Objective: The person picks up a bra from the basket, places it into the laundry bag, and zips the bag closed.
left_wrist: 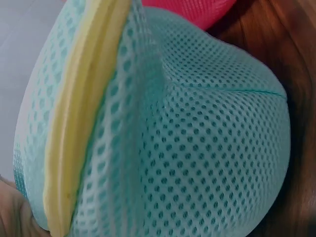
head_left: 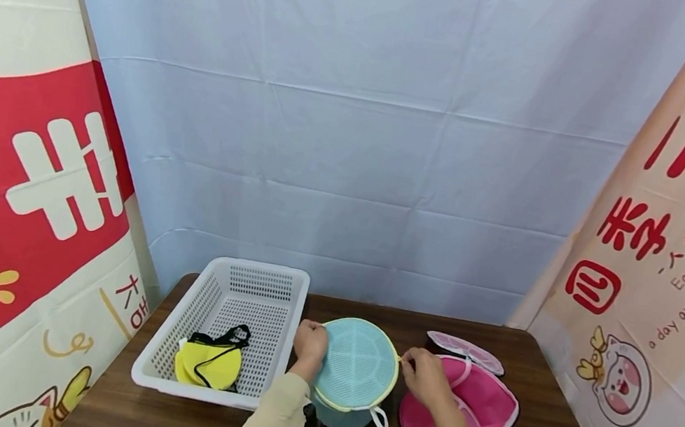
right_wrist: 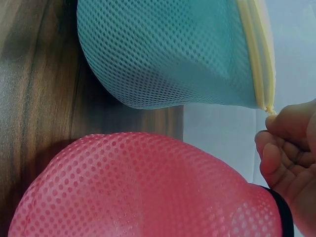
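A light-blue mesh laundry bag (head_left: 359, 367) with a yellow zipper (left_wrist: 81, 113) round its rim stands on the table in the middle. My left hand (head_left: 310, 342) grips the left side of its rim; in the left wrist view only a bit of that hand shows at the lower left. At the right edge of the rim, my right hand (head_left: 425, 378) pinches the small yellow zipper pull (right_wrist: 270, 111) between thumb and finger. The lid lies over the bag's top. A white loop (head_left: 379, 419) hangs at the front.
Right of the blue bag, a pink mesh bag (head_left: 502, 397) stands with its lid (head_left: 468, 351) folded back. To the left sits a white plastic basket (head_left: 271, 304) holding a yellow cloth item with black straps (head_left: 207, 364). A blue-grey curtain (head_left: 347, 172) hangs behind the table.
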{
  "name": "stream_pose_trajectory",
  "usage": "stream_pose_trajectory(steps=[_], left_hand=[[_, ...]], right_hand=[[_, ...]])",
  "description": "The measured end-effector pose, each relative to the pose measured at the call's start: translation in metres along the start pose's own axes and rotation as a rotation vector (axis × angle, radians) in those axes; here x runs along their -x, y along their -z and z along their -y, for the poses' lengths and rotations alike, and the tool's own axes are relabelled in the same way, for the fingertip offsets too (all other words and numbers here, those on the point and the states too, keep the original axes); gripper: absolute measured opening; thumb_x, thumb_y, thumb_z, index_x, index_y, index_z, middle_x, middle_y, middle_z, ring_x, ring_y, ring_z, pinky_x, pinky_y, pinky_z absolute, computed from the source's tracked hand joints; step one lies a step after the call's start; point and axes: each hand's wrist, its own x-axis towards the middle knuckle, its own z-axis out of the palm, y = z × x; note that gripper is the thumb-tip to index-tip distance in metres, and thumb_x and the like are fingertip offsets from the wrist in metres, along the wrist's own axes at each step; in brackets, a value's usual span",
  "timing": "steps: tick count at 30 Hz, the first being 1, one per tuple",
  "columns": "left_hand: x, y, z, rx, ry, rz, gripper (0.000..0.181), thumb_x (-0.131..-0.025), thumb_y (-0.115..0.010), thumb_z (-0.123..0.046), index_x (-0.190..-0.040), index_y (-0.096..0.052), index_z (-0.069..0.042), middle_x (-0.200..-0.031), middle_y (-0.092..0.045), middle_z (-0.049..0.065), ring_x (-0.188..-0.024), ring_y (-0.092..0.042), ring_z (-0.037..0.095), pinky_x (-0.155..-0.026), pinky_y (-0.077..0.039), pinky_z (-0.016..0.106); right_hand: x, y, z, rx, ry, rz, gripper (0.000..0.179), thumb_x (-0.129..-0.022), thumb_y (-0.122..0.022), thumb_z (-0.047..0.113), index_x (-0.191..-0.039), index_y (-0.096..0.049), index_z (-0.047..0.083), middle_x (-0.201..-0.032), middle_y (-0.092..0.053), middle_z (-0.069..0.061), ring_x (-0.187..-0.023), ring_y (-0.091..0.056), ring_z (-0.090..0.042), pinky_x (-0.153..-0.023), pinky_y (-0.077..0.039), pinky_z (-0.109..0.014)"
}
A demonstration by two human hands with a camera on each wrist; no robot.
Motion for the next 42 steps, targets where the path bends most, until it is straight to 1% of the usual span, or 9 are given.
stream_pose_trajectory(steps=[6,13,18,21,26,29,32,36,42], left_hand=[[0.004,0.000,0.000,0.065,0.036,-0.026,0.012,-0.087,-0.043,-0.001,-0.085,-0.054,0.000,-0.086,-0.053,0.017,-0.084,-0.052,0.035,-0.075,-0.042,0.048],[0.007,0.000,0.000,0.125,0.045,-0.028,0.013,-0.090,-0.039,0.001,-0.088,-0.051,0.003,-0.087,-0.051,0.019,-0.085,-0.050,0.038,-0.076,-0.041,0.049],[0.008,0.001,0.004,0.111,0.030,-0.007,0.012,-0.091,-0.040,-0.002,-0.089,-0.052,0.001,-0.087,-0.051,0.016,-0.083,-0.050,0.035,-0.074,-0.041,0.047],[0.009,0.001,0.008,0.065,-0.025,-0.008,0.010,-0.091,-0.043,-0.004,-0.087,-0.053,-0.002,-0.083,-0.051,0.013,-0.078,-0.050,0.031,-0.070,-0.041,0.045],[0.009,0.001,0.008,-0.008,-0.140,-0.055,0.009,-0.090,-0.049,-0.004,-0.085,-0.057,-0.002,-0.079,-0.054,0.011,-0.074,-0.053,0.029,-0.068,-0.042,0.045],[0.009,0.002,0.007,-0.095,-0.209,-0.062,0.009,-0.089,-0.054,-0.005,-0.095,-0.059,-0.001,-0.086,-0.053,0.013,-0.075,-0.052,0.029,-0.067,-0.043,0.044],[0.009,0.004,0.005,-0.217,-0.298,-0.067,0.021,-0.089,-0.058,-0.007,-0.108,-0.059,0.000,-0.096,-0.051,0.015,-0.079,-0.051,0.029,-0.066,-0.043,0.044],[0.004,0.007,-0.001,-0.339,-0.392,-0.025,0.030,-0.088,-0.060,-0.012,-0.115,-0.059,0.001,-0.105,-0.052,0.020,-0.088,-0.052,0.034,-0.068,-0.044,0.047],[-0.008,0.013,-0.014,-0.382,-0.393,0.191,0.036,-0.094,-0.053,-0.021,-0.123,-0.055,0.001,-0.117,-0.050,0.024,-0.101,-0.052,0.038,-0.080,-0.043,0.051]], right_hand=[[0.001,0.002,0.002,-0.007,-0.033,0.052,0.013,-0.073,-0.067,-0.006,-0.070,-0.060,0.005,-0.068,-0.055,-0.001,-0.062,-0.050,-0.016,-0.056,-0.045,-0.032],[0.001,0.005,0.006,-0.011,-0.035,0.055,0.015,-0.072,-0.067,-0.006,-0.069,-0.060,0.006,-0.066,-0.053,0.000,-0.060,-0.048,-0.015,-0.055,-0.044,-0.030],[0.002,0.006,0.006,-0.009,-0.069,0.074,0.012,-0.074,-0.065,-0.005,-0.070,-0.060,0.005,-0.066,-0.053,0.000,-0.061,-0.048,-0.014,-0.055,-0.044,-0.029],[0.004,0.007,0.005,-0.014,-0.086,0.083,0.011,-0.075,-0.065,-0.004,-0.071,-0.061,0.006,-0.067,-0.054,0.000,-0.062,-0.047,-0.014,-0.055,-0.043,-0.029],[0.004,0.008,0.004,-0.032,-0.082,0.065,0.012,-0.074,-0.066,-0.005,-0.071,-0.062,0.006,-0.068,-0.055,0.000,-0.061,-0.047,-0.013,-0.054,-0.043,-0.029],[0.002,0.007,0.003,-0.029,-0.074,0.051,0.014,-0.073,-0.066,-0.006,-0.070,-0.062,0.007,-0.067,-0.055,0.002,-0.061,-0.048,-0.013,-0.054,-0.043,-0.029],[0.000,0.006,0.001,-0.019,-0.049,0.036,0.016,-0.072,-0.066,-0.007,-0.069,-0.061,0.008,-0.066,-0.055,0.002,-0.060,-0.048,-0.013,-0.055,-0.044,-0.029],[-0.005,0.005,0.000,-0.018,-0.032,0.023,0.017,-0.071,-0.065,-0.009,-0.068,-0.061,0.007,-0.064,-0.055,0.002,-0.060,-0.049,-0.013,-0.056,-0.044,-0.031],[-0.009,0.002,-0.004,-0.016,-0.034,0.031,0.015,-0.071,-0.065,-0.008,-0.069,-0.062,0.006,-0.064,-0.055,0.002,-0.059,-0.050,-0.014,-0.056,-0.044,-0.031]])
